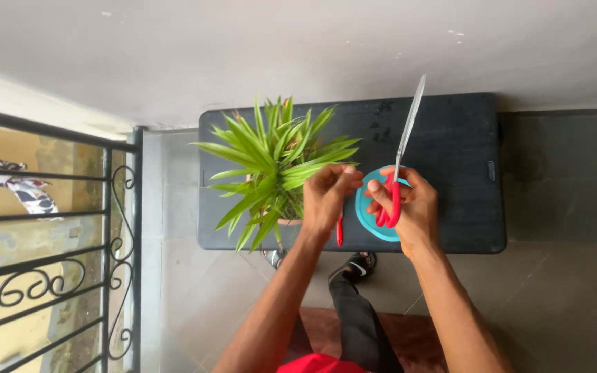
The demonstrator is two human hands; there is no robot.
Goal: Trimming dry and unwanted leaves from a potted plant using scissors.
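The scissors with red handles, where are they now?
In the head view, the scissors are in the right hand, right of the potted plant, above a blue dish on the dark table, blades pointing away.

The right hand (pixel 414 207) grips red-handled scissors (pixel 396 176), blades closed and pointing up and away. The left hand (pixel 327 193) pinches a leaf tip of the spiky green potted plant (pixel 271 166) just beside it. Both hover over a dark surface (pixel 450 138) — a teal round dish (pixel 367 214) lies beneath the right hand, a small red tool (pixel 340 231) between the wrists.
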